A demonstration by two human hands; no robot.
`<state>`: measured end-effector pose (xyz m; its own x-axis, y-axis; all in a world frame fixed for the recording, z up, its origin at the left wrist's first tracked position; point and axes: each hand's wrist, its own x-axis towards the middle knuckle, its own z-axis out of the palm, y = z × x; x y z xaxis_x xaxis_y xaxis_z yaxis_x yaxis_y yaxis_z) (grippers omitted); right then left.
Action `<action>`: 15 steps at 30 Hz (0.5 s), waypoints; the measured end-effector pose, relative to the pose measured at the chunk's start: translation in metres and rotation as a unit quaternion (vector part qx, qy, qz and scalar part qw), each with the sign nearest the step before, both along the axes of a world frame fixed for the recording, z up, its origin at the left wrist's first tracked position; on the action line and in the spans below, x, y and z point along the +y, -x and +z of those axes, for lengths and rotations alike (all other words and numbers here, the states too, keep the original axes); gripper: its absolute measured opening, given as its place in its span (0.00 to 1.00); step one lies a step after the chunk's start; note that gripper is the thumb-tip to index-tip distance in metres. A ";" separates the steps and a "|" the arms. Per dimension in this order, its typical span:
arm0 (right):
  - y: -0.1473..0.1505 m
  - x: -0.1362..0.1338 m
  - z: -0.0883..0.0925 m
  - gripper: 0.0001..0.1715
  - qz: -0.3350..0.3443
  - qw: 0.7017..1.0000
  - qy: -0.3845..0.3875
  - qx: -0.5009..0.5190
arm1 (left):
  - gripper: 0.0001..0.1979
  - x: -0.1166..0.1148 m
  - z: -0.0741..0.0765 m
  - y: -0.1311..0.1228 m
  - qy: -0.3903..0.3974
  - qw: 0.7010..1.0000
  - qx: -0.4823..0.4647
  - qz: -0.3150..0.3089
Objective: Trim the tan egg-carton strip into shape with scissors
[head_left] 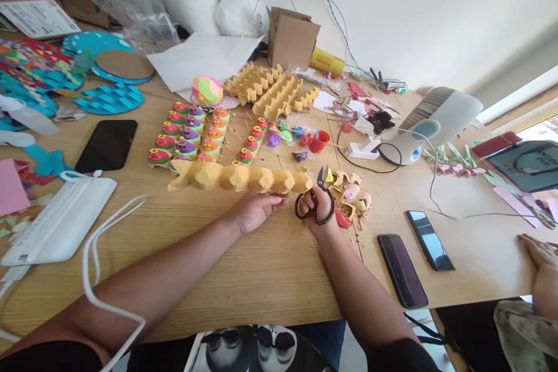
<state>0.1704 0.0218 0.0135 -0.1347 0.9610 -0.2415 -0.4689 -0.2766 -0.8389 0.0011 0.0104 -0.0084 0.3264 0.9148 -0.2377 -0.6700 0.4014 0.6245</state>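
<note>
A long yellow egg-carton strip [239, 177] is held level above the wooden table. My left hand [257, 211] is closed on it from below, its fingertips partly hidden under the strip. In my right hand [316, 203] is a pair of scissors [323, 177] with dark handles, the fingers through the loops and the blades pointing up at the strip's right end. Beyond the strip stand rows of painted carton cups [189, 133] in red, purple, orange and green. Trimmed carton scraps [360, 200] lie just right of my right hand.
Yellow egg cartons [261, 87] and a cardboard box [293, 38] stand at the back. Two phones [403, 270] lie at right, near another person's hand [538, 251]. A white fan [436, 122] stands behind them. At left are a black phone [107, 145] and a white power strip [65, 215].
</note>
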 end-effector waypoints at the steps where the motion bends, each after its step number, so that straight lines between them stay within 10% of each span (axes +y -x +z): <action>1: 0.000 -0.001 0.000 0.32 0.004 1.000 -0.007 -0.010 | 0.17 -0.001 0.001 -0.001 -0.012 1.000 0.007 0.006; 15: 0.002 -0.009 -0.008 0.21 0.013 0.941 -0.144 -0.305 | 0.29 0.006 0.003 -0.003 -0.039 0.980 0.009 0.196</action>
<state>0.1682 0.0128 0.0057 -0.0792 0.9968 -0.0108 0.1273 -0.0006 -0.9919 0.0039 0.0159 -0.0053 -0.0567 0.9848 -0.1639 -0.7519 0.0659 0.6560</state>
